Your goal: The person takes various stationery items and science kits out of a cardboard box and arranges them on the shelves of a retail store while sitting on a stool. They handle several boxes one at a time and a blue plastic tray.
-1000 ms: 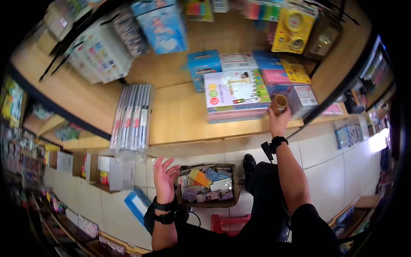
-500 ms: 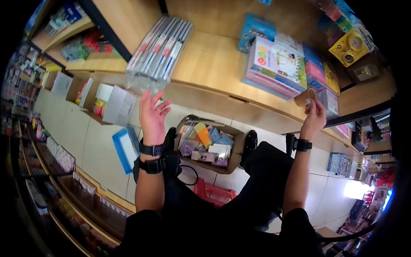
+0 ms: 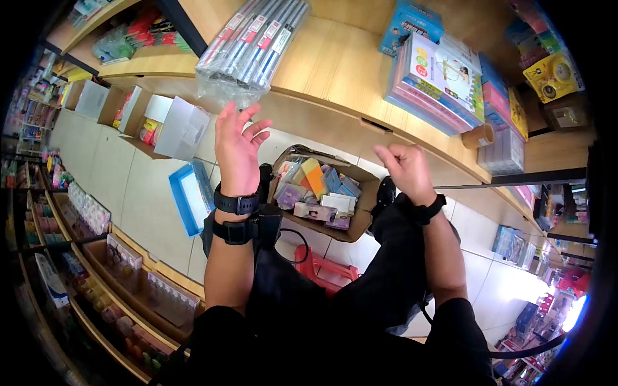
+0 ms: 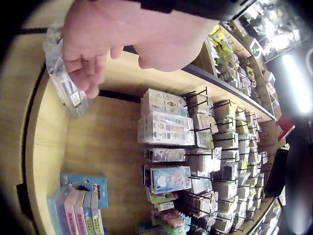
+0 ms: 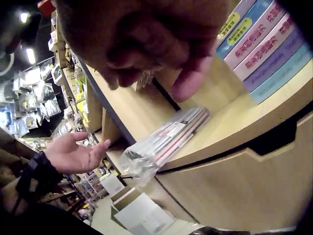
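Observation:
My left hand [image 3: 238,151], palm up with relaxed fingers, is at the front end of a plastic-wrapped bundle of long flat packs [image 3: 254,48]. That bundle lies on the wooden shelf, its loose wrapping over the edge. My right hand [image 3: 407,172] is in front of the shelf with nothing in it, its fingers loosely curled and the thumb out to the left. Farther right, a brown hollow cylinder [image 3: 478,136] sits at the shelf's front edge. It is beside a stack of boxed sets [image 3: 441,80] and a clear-wrapped box [image 3: 502,151].
On the floor between my feet is a cardboard box [image 3: 364,209] of assorted small packages. A blue tray [image 3: 187,206] and open cartons [image 3: 183,128] are to the left. A red stool [image 3: 322,267] is under me. Hanging packets [image 4: 168,127] line the shelf's back.
My right hand has let go of the brown cylinder, leaving it on the shelf edge, and moved left. My left hand has risen toward the wrapped bundle. The head view has swung downward.

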A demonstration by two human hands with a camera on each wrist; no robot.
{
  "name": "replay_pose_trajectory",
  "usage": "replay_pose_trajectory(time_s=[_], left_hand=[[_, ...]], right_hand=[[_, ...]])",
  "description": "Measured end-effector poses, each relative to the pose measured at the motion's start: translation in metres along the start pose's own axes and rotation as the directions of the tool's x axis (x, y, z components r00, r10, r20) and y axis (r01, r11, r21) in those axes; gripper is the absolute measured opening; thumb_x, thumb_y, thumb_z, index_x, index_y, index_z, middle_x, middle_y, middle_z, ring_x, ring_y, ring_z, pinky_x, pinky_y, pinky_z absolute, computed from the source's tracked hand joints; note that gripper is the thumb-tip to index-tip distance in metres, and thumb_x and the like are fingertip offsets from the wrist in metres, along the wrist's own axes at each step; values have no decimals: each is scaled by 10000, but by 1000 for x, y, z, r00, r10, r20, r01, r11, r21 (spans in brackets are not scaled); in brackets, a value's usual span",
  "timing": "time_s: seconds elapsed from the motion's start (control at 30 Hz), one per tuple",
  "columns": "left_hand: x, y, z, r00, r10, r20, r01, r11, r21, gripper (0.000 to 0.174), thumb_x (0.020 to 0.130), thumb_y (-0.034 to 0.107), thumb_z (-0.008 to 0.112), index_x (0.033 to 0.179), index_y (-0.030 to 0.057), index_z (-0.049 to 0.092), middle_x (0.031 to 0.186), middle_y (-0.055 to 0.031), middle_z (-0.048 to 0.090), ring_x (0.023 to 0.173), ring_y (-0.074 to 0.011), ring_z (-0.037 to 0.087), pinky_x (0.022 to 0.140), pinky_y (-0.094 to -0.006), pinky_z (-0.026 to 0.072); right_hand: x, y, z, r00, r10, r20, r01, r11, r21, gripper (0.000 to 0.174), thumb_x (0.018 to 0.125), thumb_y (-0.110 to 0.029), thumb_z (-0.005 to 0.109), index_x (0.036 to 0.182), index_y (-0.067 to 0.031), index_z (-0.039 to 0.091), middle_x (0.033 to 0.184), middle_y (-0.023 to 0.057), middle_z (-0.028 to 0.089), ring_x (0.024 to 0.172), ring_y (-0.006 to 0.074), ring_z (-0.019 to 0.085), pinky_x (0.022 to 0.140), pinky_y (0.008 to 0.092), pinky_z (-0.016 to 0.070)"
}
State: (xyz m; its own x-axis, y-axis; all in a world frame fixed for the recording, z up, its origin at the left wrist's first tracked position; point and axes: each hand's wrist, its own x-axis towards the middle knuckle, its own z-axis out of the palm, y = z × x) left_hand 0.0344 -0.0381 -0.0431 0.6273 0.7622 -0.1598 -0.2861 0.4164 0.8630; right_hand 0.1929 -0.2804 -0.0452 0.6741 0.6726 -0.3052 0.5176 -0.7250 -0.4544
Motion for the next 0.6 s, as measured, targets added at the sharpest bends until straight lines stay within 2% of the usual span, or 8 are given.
replay_pose_trajectory(time_s=[0.07, 0.13, 0.17, 0.27, 0.33, 0.37, 0.47, 0.6], left_hand=[[0, -4, 0, 999, 28, 18, -28, 1000, -8, 464, 916, 318, 446, 1305, 93, 329, 1144, -156, 540, 893, -226, 577, 778, -323, 438], [-5, -6, 9, 999, -1, 37, 1, 1000, -3, 438, 907, 293, 462, 1282, 92, 358, 1101, -132, 561, 863, -207, 589, 756, -309, 451], [-6, -14, 9, 997, -7, 73, 8, 1000, -2, 429, 904, 276, 468, 1271, 76, 371, 1089, -126, 564, 838, -203, 597, 738, -306, 458], [-24, -17, 34, 975, -120, 189, 90, 983, 159, 381, 860, 166, 540, 1207, 38, 451, 1023, -66, 595, 825, -147, 601, 705, -261, 464], [-34, -34, 40, 947, -42, 319, -49, 961, 271, 262, 871, 95, 521, 1122, 25, 541, 958, -47, 604, 766, -91, 579, 656, -202, 445], [-39, -30, 40, 909, -170, 381, 33, 939, 342, 250, 877, 94, 518, 1113, 18, 549, 892, -39, 610, 752, -63, 563, 637, -179, 433], [-43, -43, 46, 896, -143, 420, -4, 944, 329, 257, 877, 84, 526, 1119, 1, 544, 892, -36, 609, 766, -53, 554, 636, -185, 434], [-39, -45, 46, 890, -156, 428, 58, 971, 234, 286, 886, 88, 515, 1161, 10, 510, 990, -56, 590, 800, -68, 561, 665, -194, 437]], right_hand=[[4, -7, 7, 999, -48, -14, 48, 999, -3, 369, 779, 16, 582, 1139, -61, 552, 881, 149, 594, 658, 211, 565, 626, 300, 472], [5, -36, 17, 834, -252, -491, 487, 755, 439, 353, 789, -17, 596, 1136, -77, 566, 711, 144, 583, 566, 218, 551, 586, 311, 476], [13, -31, 24, 764, -384, -518, 559, 795, 236, 351, 805, -45, 595, 1151, -85, 559, 625, 145, 558, 517, 215, 538, 567, 321, 481], [17, -28, 29, 909, -264, -323, 350, 904, 246, 97, 791, -119, 651, 784, -22, 649, 525, 122, 498, 449, 170, 471, 474, 298, 407], [20, -37, 29, 917, -210, -340, 301, 922, 242, 209, 802, -151, 650, 672, 2, 590, 489, 115, 439, 430, 153, 406, 446, 301, 358], [22, -39, 27, 923, -132, -363, 226, 946, 233, 349, 813, -184, 649, 560, 26, 531, 453, 108, 379, 411, 135, 341, 417, 303, 310], [28, -52, 30, 918, -110, -381, 267, 882, 388, 432, 846, -207, 615, 536, 46, 451, 452, 100, 308, 432, 121, 264, 404, 322, 258], [36, -59, 34, 918, -57, -392, 212, 907, 364, 381, 859, -184, 587, 568, 46, 496, 450, 106, 354, 422, 120, 304, 408, 323, 280]])
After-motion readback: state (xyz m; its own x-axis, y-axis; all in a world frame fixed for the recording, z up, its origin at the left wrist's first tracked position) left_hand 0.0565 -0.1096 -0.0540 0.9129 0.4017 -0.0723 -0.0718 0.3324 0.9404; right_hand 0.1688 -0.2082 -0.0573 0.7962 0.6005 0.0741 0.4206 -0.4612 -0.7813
